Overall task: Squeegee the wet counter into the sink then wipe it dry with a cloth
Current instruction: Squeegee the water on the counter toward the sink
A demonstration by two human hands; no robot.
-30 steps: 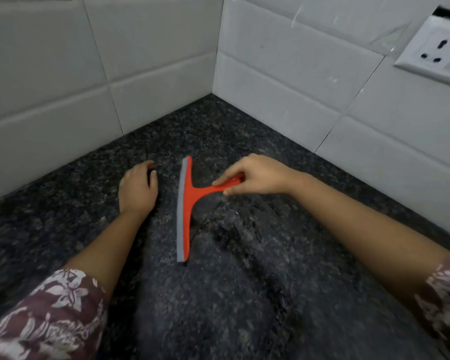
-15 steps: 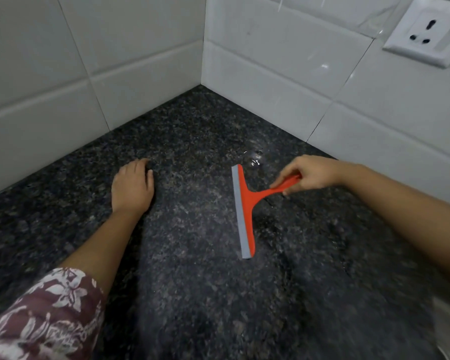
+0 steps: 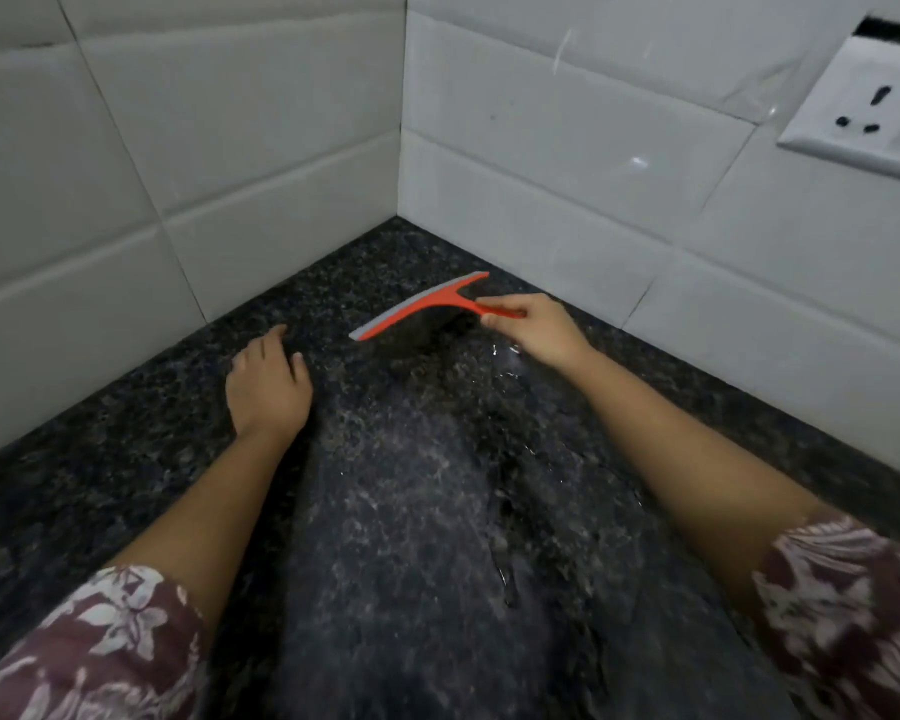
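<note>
A red squeegee (image 3: 422,305) with a grey rubber blade sits near the inner corner of the dark speckled granite counter (image 3: 411,511). Its blade runs diagonally from lower left to upper right. My right hand (image 3: 533,327) is shut on the red handle from the right side. My left hand (image 3: 266,387) lies flat, palm down, on the counter to the left of the blade, holding nothing. Streaks and small beads of water glisten on the counter below the squeegee. No sink or cloth is in view.
White tiled walls (image 3: 541,148) meet in a corner just behind the squeegee. A white wall socket (image 3: 863,111) is set in the right wall, upper right. Floral sleeves cover both of my upper arms at the bottom of the view.
My right hand has carried the squeegee away from the mid-counter up toward the wall corner and turned its blade from upright to diagonal. My left hand has stayed flat on the counter.
</note>
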